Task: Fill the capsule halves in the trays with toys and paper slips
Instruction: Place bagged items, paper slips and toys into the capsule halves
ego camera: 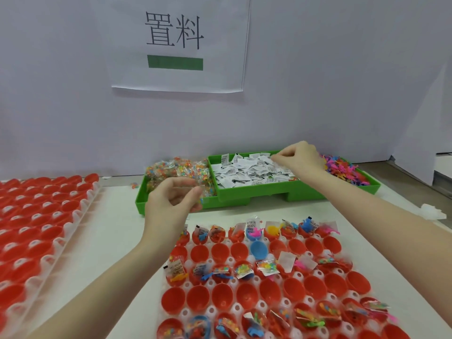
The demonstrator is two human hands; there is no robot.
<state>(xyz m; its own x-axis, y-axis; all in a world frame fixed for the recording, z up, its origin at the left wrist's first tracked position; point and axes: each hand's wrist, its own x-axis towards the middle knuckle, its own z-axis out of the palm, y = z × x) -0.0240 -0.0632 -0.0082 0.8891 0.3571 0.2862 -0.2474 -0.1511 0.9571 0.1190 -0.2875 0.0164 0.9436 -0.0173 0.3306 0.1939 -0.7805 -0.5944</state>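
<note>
Near tray (247, 259): three rows of red capsule halves (221, 298) stuffed, the rows in between bare.
Left tray (73, 216): untouched, looks like.
Right hand (299, 156): pinching paper slips (249, 171) in the green bin (288, 189).
Left hand (171, 199): fingers curled around a bead packet (195, 189), I think.
Progress: roughly halfway on this tray.

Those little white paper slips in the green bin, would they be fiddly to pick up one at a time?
Probably. The paper slips look thin, light and floppy, lying overlapped in a loose heap, so several may lift together. The right hand pinches at them with its fingertips, suggesting a delicate grip.
</note>
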